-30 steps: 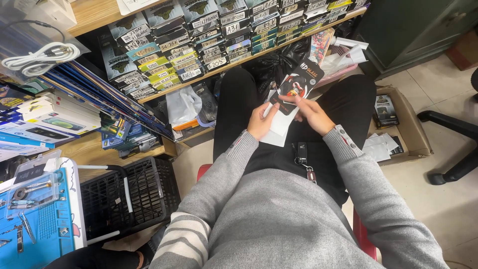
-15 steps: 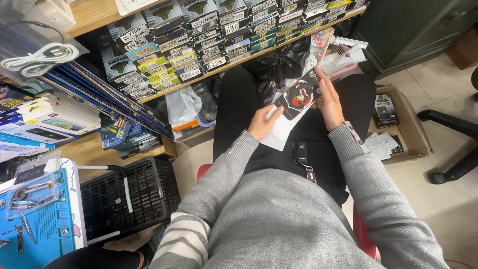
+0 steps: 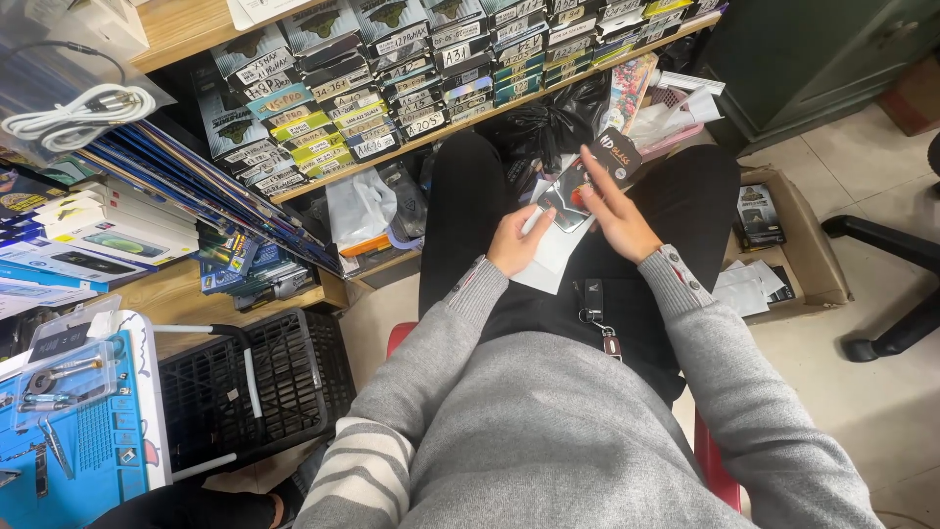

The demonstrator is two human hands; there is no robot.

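Note:
I sit on a red chair with black trousers, looking down at my lap. My right hand [image 3: 615, 214] grips a flat black packet [image 3: 615, 155] with a red mark and holds it raised over my right thigh. My left hand [image 3: 516, 241] pinches a thin glossy glass sheet [image 3: 565, 202] that lies on a white paper [image 3: 548, 260] spread across my lap. The two hands are close together, and the packet and the sheet touch at their edges. A key fob [image 3: 591, 299] hangs at my waist just below the paper.
A wooden shelf [image 3: 323, 174] crammed with rows of small labelled boxes runs across the top. A black plastic crate [image 3: 294, 387] and a blue repair mat [image 3: 88, 441] lie at left. A cardboard box [image 3: 808, 250] with packets and an office chair base [image 3: 896, 264] stand right.
My right hand has lifted the black packet up and to the right. The glossy sheet now shows beside it, held by my left hand, which stayed on the lap.

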